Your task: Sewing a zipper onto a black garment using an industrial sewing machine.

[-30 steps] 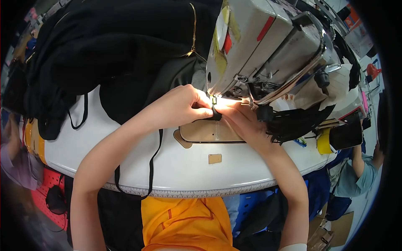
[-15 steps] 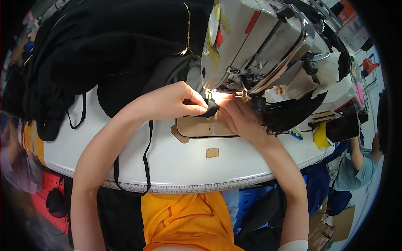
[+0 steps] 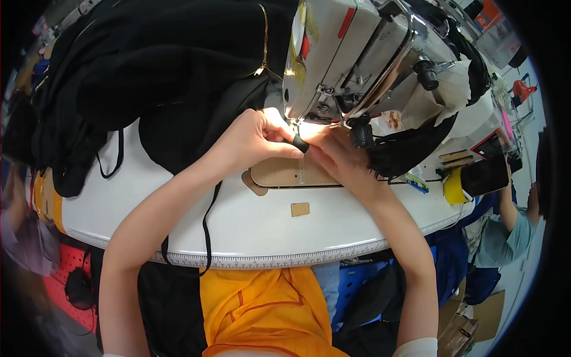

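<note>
A sewing machine (image 3: 351, 53) stands at the far middle, its lamp lighting the needle area. Right in front of the needle, my left hand (image 3: 256, 135) pinches a small folded edge of black fabric (image 3: 301, 143) between thumb and fingers. Against the other side of that edge press the fingers of my right hand (image 3: 342, 153), partly hidden under the machine head. The bulk of a black garment (image 3: 172, 77) with a gold zipper (image 3: 264, 41) lies heaped to the left of the machine. A thin black cord (image 3: 208, 226) hangs past my left forearm over the table edge.
A measuring tape strip (image 3: 285, 260) runs along the white table's (image 3: 250, 232) curved front edge. More black fabric (image 3: 410, 152) bunches right of the needle. A yellow tape roll (image 3: 455, 185) sits farther right. A small tan patch (image 3: 300, 209) lies on the tabletop. Other people work at both sides.
Both hands have closed in on each other at the needle, and the fabric edge between them is now bunched smaller. My left hand has shifted slightly right. The view has tilted a little.
</note>
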{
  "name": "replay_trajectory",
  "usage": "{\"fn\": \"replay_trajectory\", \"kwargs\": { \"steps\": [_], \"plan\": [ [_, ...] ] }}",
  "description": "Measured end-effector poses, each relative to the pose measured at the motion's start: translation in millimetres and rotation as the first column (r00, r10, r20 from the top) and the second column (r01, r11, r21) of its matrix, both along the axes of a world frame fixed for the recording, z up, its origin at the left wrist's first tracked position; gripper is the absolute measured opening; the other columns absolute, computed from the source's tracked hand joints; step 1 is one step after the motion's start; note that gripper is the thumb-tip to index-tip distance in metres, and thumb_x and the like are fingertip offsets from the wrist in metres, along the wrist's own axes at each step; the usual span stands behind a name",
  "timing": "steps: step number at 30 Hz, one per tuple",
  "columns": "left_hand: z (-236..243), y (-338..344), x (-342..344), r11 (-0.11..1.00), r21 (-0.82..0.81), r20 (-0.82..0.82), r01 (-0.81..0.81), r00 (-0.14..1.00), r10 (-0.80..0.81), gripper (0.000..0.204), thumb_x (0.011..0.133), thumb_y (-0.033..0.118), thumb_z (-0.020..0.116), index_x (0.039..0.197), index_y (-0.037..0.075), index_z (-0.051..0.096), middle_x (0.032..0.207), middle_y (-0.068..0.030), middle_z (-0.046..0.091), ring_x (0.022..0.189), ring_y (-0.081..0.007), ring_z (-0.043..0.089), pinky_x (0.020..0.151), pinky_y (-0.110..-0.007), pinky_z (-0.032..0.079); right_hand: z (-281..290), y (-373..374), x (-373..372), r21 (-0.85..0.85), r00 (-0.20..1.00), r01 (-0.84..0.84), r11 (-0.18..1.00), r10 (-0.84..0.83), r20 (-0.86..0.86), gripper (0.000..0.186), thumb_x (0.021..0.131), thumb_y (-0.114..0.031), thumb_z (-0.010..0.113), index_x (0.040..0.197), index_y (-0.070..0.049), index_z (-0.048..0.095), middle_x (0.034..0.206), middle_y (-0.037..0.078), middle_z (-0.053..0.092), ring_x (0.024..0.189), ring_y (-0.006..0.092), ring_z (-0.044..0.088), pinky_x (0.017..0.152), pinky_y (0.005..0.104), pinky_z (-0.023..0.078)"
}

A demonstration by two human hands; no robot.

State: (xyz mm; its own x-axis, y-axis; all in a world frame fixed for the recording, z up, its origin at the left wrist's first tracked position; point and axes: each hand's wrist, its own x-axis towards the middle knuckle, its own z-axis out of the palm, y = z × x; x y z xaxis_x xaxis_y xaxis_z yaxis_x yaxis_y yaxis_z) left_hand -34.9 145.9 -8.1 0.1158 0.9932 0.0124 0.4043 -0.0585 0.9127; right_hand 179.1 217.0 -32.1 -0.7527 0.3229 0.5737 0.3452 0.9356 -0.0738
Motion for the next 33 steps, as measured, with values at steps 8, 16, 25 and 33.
{"fn": "replay_trajectory", "kwargs": {
  "steps": [8, 16, 25, 33],
  "plan": [
    [-3, -6, 10, 0.990, 0.013, 0.061, -0.138, 0.989, 0.137, 0.025, 0.076, 0.013, 0.079, 0.090, -0.001, 0.064, 0.077, -0.0048, 0.067, 0.072, -0.0069, 0.063, 0.067, -0.022, 0.049, 8, 1, -3, -0.218, 0.996, -0.077, 0.973, 0.065, -0.064, 0.013, 0.086, -0.007, 0.064, 0.098, -0.011, 0.063, 0.082, 0.004, 0.057, 0.079, 0.0212, 0.059, 0.069, 0.0317, 0.047],
    [5, -9, 11, 0.989, 0.134, -0.015, -0.059, 0.998, 0.061, 0.021, 0.082, 0.011, 0.072, 0.092, 0.004, 0.055, 0.079, -0.0038, 0.066, 0.072, -0.0088, 0.063, 0.069, -0.023, 0.049, -2, 8, -1, -0.454, 0.994, -0.092, 0.886, 0.057, -0.091, 0.011, 0.084, -0.014, 0.069, 0.094, -0.009, 0.067, 0.075, 0.003, 0.056, 0.070, 0.0174, 0.052, 0.062, 0.0291, 0.041],
    [-9, -13, 9, 0.644, 0.665, -0.701, 0.379, 0.615, 0.362, 0.012, 0.078, 0.017, 0.069, 0.085, 0.012, 0.062, 0.086, -0.0044, 0.058, 0.076, -0.0180, 0.060, 0.067, -0.029, 0.048, -3, 15, -9, -0.604, 0.997, -0.070, 0.794, 0.074, -0.018, 0.022, 0.082, -0.020, 0.072, 0.100, -0.007, 0.070, 0.070, 0.002, 0.057, 0.065, 0.0130, 0.050, 0.061, 0.0281, 0.040],
    [-14, -15, 6, 0.943, 0.303, -0.307, -0.137, 0.923, 0.232, 0.019, 0.090, 0.017, 0.061, 0.096, -0.001, 0.058, 0.092, -0.0131, 0.058, 0.087, -0.0294, 0.058, 0.075, -0.037, 0.046, 1, 16, -28, -0.797, 0.995, -0.096, 0.596, 0.070, -0.067, 0.021, 0.084, -0.023, 0.071, 0.093, -0.004, 0.067, 0.064, -0.006, 0.054, 0.054, 0.0020, 0.042, 0.051, 0.0216, 0.035]
  ]
}}
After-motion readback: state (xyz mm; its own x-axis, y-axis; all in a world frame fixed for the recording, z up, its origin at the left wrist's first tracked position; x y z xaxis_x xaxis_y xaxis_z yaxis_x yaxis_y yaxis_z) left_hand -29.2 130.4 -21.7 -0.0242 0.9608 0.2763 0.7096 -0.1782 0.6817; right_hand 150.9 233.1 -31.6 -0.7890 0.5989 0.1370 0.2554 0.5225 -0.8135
